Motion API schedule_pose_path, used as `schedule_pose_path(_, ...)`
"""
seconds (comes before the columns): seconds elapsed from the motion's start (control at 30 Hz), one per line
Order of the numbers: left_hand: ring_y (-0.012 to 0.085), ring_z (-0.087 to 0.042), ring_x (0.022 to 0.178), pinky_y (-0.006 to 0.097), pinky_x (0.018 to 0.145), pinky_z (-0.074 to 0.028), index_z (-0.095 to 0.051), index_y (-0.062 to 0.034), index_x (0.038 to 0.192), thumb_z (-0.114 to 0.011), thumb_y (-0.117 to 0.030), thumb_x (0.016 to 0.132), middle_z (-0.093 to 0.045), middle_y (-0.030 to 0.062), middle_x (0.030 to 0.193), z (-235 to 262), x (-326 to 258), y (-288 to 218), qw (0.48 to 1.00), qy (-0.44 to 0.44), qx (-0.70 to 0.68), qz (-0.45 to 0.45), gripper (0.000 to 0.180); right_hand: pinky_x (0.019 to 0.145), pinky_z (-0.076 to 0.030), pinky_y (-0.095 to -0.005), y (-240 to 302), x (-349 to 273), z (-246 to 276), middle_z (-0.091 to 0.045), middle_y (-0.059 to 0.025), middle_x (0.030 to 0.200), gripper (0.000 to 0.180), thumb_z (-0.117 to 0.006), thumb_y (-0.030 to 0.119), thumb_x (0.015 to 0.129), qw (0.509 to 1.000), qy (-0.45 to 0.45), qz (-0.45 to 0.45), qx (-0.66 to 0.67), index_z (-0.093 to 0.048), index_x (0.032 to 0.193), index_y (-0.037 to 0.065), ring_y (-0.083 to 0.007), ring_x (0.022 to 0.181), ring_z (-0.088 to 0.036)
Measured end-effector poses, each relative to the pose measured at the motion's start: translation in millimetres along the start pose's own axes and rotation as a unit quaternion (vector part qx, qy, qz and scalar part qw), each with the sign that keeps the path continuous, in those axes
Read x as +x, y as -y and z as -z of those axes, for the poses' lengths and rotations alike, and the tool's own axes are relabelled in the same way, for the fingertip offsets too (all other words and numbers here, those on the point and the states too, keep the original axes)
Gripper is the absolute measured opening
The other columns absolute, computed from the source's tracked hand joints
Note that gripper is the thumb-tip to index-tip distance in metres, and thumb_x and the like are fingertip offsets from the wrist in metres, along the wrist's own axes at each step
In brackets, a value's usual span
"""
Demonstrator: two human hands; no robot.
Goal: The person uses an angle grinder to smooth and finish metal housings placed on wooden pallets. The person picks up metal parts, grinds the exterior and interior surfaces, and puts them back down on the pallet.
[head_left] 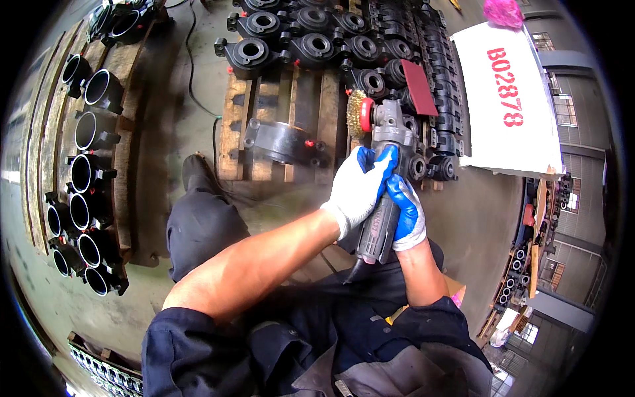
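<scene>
An angle grinder (378,228) with a dark body and grey metal head lies in front of me, its cord end toward my body. A brass-coloured wire cup brush (357,114) with a red collar sits on its head and points left. My left hand (360,180), in a white glove with blue coating, is closed on the grinder's body just behind the head. Gloved the same way, my right hand (408,215) wraps the body from the right, lower down. Left of the brush, a dark cylindrical metal part (281,141) with a red plug lies on a wooden pallet (233,126).
Several black ring-ended castings (251,49) crowd the far pallet. A dark red flat piece (419,87) rests on them. On the left, another pallet (40,132) bears black cylinders (82,173). A white box (493,99) stands right. A cord (192,79) runs along the floor.
</scene>
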State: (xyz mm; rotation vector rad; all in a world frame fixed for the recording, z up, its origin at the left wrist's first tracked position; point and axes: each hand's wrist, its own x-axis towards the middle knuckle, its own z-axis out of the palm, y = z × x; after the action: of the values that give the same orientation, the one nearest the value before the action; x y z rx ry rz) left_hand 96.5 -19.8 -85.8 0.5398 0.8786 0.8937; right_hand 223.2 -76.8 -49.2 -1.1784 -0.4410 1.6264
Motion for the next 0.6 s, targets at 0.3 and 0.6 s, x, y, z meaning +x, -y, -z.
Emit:
schedule_pose_path(0.3,0.0088,-0.052,0.080,0.028,0.074,-0.048,-0.064,0.0005,0.103,-0.064,-0.041,0.100,-0.064,0.0031,0.090,0,2,-22,0.994,-0.018,-0.102,-0.027,0.041,0.107,-0.046,-0.0340,8,21,-27,-0.058,-0.0087,0.135,0.064,-0.070,0.016,0.090,0.992,0.048,0.042,-0.110,-0.044,0.146,0.001,-0.0200,0.122,-0.059)
schedule_pose_path(0.6,0.0112,-0.062,0.090,0.030,0.082,-0.050,-0.066,-0.0012,0.112,-0.068,-0.032,0.097,-0.070,0.0054,0.101,9,-16,19,0.993,-0.074,-0.044,0.084,0.035,0.086,-0.056,-0.0317,-24,31,0,-0.065,-0.0081,0.114,0.038,-0.066,0.009,0.094,0.991,0.102,-0.011,-0.090,-0.055,0.130,0.001,-0.0180,0.101,-0.065)
